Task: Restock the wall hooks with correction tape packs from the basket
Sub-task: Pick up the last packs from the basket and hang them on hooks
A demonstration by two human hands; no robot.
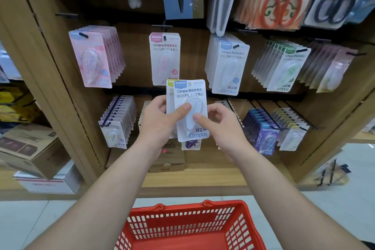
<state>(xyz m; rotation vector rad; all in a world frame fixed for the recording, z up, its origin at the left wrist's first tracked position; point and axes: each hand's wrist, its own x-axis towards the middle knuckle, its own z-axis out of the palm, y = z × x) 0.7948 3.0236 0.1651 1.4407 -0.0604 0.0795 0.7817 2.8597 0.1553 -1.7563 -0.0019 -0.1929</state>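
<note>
While the red basket sits low and nearest the camera, both hands are raised in front of the display. The left hand grips a small stack of correction tape packs, its thumb pressed across the blister of the front one, a blue-labelled pack. The right hand pinches that same pack at its right edge, thumb on the blister and fingers curled beside it. A yellow-labelled pack peeks out behind on the left. The packs are held upright between basket and wall, not yet on any hook.

The step looks like peeling the front pack off the stack. It should go best if the left thumb eases off so that only one pack slides free. Farther back, the matching row with the same blue label hangs up and to the right on its hook. The single pink-labelled pack straight ahead is the wrong colour. The hang hole should meet the hook's tip squarely, printed face outward, then slide back to the row.
</note>
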